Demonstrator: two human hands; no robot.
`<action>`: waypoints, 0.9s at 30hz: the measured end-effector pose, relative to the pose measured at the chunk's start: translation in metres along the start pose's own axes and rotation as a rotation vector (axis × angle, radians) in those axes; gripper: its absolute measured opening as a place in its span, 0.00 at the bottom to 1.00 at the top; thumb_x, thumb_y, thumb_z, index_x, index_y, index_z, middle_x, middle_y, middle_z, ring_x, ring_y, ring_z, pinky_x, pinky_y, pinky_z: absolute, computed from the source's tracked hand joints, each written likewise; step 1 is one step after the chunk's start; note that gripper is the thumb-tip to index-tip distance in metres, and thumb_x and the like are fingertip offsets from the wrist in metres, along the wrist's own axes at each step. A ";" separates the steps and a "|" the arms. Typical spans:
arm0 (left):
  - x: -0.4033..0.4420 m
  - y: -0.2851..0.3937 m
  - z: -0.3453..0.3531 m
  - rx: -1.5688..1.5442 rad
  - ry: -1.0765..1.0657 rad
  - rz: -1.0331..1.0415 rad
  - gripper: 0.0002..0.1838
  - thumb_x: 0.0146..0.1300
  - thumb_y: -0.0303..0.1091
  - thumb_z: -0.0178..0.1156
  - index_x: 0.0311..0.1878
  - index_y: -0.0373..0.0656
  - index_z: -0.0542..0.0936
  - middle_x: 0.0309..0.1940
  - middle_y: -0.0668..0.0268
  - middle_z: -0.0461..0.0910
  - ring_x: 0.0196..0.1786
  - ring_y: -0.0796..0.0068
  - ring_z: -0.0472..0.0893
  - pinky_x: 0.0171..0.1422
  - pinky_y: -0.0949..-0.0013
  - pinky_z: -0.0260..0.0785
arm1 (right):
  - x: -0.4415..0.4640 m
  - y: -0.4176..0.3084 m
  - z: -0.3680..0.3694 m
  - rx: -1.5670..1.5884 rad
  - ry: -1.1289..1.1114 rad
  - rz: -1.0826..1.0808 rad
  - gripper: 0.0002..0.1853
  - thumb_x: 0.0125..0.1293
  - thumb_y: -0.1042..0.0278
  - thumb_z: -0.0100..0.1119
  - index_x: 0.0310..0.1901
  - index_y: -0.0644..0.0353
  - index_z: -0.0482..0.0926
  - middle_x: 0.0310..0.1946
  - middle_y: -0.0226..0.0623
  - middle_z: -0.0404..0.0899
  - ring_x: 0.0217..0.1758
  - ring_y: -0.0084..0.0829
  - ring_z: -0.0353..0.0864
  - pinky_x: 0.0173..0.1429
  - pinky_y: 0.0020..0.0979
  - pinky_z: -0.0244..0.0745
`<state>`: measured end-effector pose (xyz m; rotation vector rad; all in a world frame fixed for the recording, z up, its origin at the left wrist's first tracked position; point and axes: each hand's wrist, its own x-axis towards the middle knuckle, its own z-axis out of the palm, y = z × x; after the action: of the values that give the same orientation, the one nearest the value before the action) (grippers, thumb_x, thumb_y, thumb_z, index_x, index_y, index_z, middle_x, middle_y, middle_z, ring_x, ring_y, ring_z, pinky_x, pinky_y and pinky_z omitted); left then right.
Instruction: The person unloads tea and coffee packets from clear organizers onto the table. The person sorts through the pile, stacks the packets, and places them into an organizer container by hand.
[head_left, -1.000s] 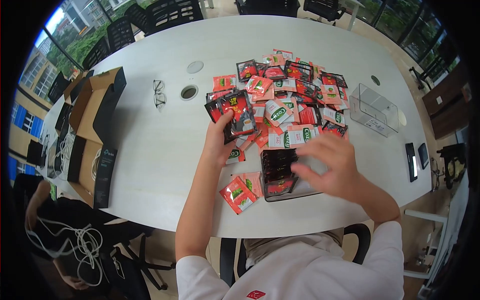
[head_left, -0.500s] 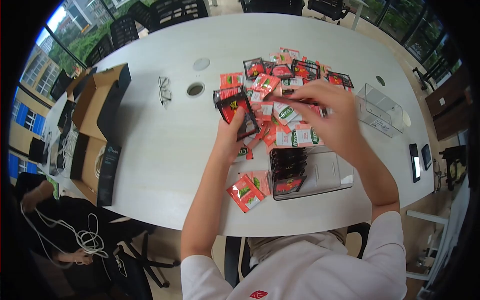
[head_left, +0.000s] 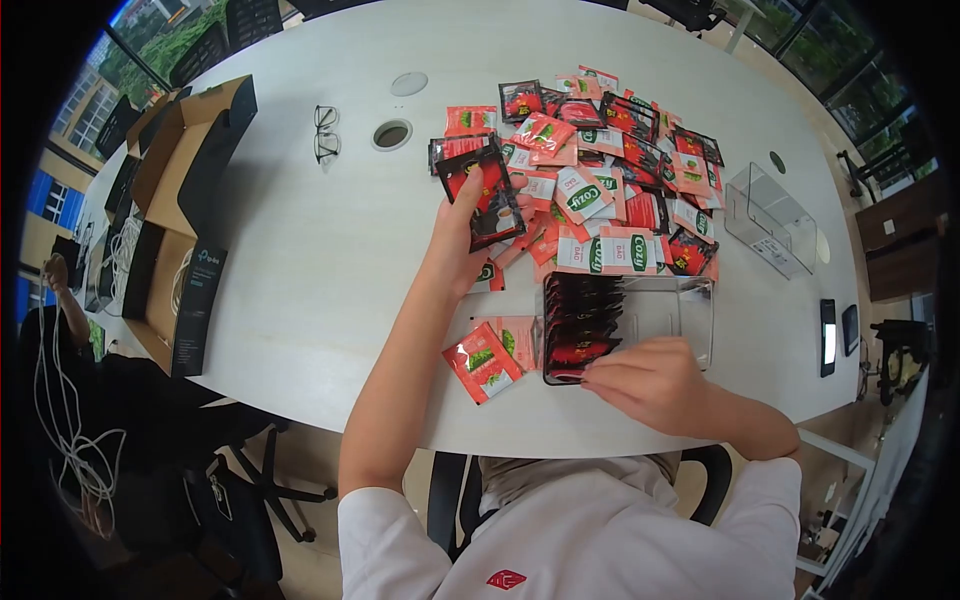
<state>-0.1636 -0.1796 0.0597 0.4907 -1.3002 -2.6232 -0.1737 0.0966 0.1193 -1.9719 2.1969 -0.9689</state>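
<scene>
My left hand (head_left: 462, 235) grips a small stack of black-and-red sachets (head_left: 488, 205), thumb on top, at the left edge of a loose heap. Low at the front, my right hand (head_left: 655, 385) is closed in a pinch on a black-and-red sachet (head_left: 572, 374) at the near end of a row. That row of upright black sachets (head_left: 583, 310) fills the left side of a clear plastic box (head_left: 712, 325). My fingers partly cover the pinched sachet. Beside the box, two red-and-pink sachets (head_left: 484, 360) lie flat on the table.
A mixed heap of Cozy tea sachets (head_left: 584, 195) covers the table beyond the box. Another clear box (head_left: 770, 220) and a phone (head_left: 828, 335) are on the right. Glasses (head_left: 326, 135) and an open cardboard box (head_left: 190, 200) lie left. A seated person (head_left: 130, 400) holds white cable.
My right hand has moved from above the heap down to the near end of the box's sachet row. My left hand still holds its stack. The view has shifted slightly.
</scene>
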 end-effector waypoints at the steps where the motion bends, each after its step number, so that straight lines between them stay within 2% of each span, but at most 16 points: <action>1: 0.002 -0.002 -0.003 0.005 -0.009 0.009 0.31 0.78 0.59 0.47 0.60 0.39 0.78 0.47 0.59 0.86 0.49 0.67 0.86 0.58 0.60 0.79 | -0.003 0.000 0.004 0.010 -0.009 0.000 0.07 0.57 0.72 0.73 0.37 0.57 0.85 0.35 0.32 0.88 0.31 0.32 0.87 0.34 0.31 0.80; 8: 0.000 -0.002 -0.001 0.028 0.026 -0.006 0.30 0.78 0.60 0.46 0.62 0.41 0.78 0.49 0.58 0.85 0.51 0.67 0.86 0.59 0.59 0.78 | -0.011 -0.001 0.006 -0.002 -0.007 0.014 0.08 0.57 0.71 0.73 0.39 0.58 0.85 0.36 0.34 0.88 0.30 0.31 0.87 0.33 0.31 0.81; 11: -0.001 -0.003 0.000 -0.007 0.009 -0.005 0.30 0.75 0.59 0.52 0.59 0.38 0.78 0.47 0.59 0.86 0.47 0.69 0.87 0.48 0.61 0.81 | -0.014 -0.001 0.007 -0.020 -0.005 0.017 0.10 0.56 0.71 0.73 0.40 0.59 0.85 0.35 0.33 0.87 0.31 0.31 0.87 0.33 0.31 0.81; 13: 0.002 -0.007 -0.002 -0.021 0.015 0.000 0.30 0.75 0.59 0.52 0.61 0.39 0.77 0.48 0.59 0.86 0.47 0.69 0.87 0.49 0.61 0.82 | -0.011 -0.004 0.003 -0.021 -0.016 0.040 0.11 0.56 0.70 0.74 0.40 0.59 0.85 0.35 0.32 0.86 0.33 0.31 0.87 0.35 0.31 0.81; 16: 0.003 -0.005 -0.003 -0.029 0.024 0.001 0.30 0.76 0.58 0.52 0.63 0.40 0.75 0.50 0.60 0.85 0.48 0.68 0.87 0.51 0.60 0.82 | -0.012 -0.011 -0.005 -0.027 0.006 0.104 0.16 0.54 0.66 0.76 0.43 0.59 0.84 0.42 0.34 0.83 0.44 0.35 0.85 0.41 0.33 0.80; 19: 0.003 -0.004 -0.005 -0.032 0.023 0.000 0.29 0.76 0.58 0.52 0.64 0.41 0.74 0.50 0.60 0.85 0.47 0.69 0.87 0.52 0.60 0.82 | -0.018 -0.003 -0.005 -0.022 0.078 0.124 0.29 0.50 0.61 0.80 0.53 0.59 0.80 0.55 0.42 0.77 0.58 0.44 0.78 0.53 0.40 0.78; 22: 0.005 -0.008 -0.006 -0.043 0.016 -0.008 0.29 0.76 0.57 0.52 0.64 0.41 0.74 0.51 0.60 0.85 0.47 0.70 0.87 0.52 0.60 0.82 | -0.013 0.004 -0.008 -0.018 0.112 0.152 0.44 0.49 0.54 0.82 0.67 0.60 0.70 0.68 0.52 0.64 0.70 0.54 0.67 0.67 0.49 0.70; 25: 0.001 -0.007 0.000 -0.015 0.011 -0.026 0.29 0.77 0.58 0.48 0.63 0.42 0.76 0.50 0.60 0.86 0.49 0.68 0.86 0.57 0.59 0.79 | 0.000 0.009 -0.007 0.004 0.072 0.234 0.52 0.51 0.50 0.80 0.74 0.60 0.61 0.75 0.56 0.54 0.78 0.58 0.56 0.76 0.54 0.57; 26: 0.000 -0.005 0.002 0.003 0.010 -0.032 0.29 0.78 0.59 0.46 0.62 0.42 0.77 0.49 0.60 0.86 0.51 0.67 0.86 0.59 0.58 0.78 | 0.002 0.012 -0.007 -0.024 0.011 0.246 0.53 0.52 0.49 0.79 0.75 0.60 0.60 0.76 0.56 0.53 0.79 0.58 0.54 0.77 0.54 0.56; 27: 0.000 -0.005 0.001 -0.005 -0.010 -0.032 0.29 0.77 0.58 0.48 0.62 0.41 0.77 0.50 0.60 0.86 0.50 0.68 0.86 0.57 0.59 0.79 | 0.005 0.015 -0.007 -0.052 -0.049 0.255 0.53 0.53 0.49 0.79 0.76 0.60 0.59 0.77 0.57 0.51 0.80 0.59 0.52 0.78 0.55 0.54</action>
<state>-0.1640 -0.1760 0.0557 0.5018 -1.2988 -2.6575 -0.1907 0.0950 0.1197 -1.6586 2.3918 -0.8281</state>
